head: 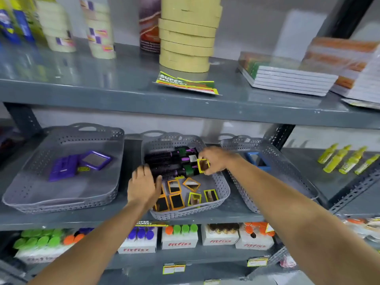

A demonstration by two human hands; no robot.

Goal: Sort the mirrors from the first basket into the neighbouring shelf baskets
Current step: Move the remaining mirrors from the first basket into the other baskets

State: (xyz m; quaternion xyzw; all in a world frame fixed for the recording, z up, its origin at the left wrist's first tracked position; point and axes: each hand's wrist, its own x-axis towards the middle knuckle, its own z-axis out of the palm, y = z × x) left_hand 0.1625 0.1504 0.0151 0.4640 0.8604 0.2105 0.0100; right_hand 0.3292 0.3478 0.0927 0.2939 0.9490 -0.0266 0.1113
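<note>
Grey metal shelf point(131, 214) carries three plastic baskets. Over the middle basket point(223, 187), the left hand point(144, 186) lies with fingers together on orange mirrors point(176, 201); the right hand point(216, 160) pinches a yellow mirror point(203, 166). Behind, tape rolls point(186, 36) stand against a pale wall.

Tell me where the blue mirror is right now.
In the head view, the blue mirror lies in the right basket on the middle shelf, just beyond the right hand.
</note>
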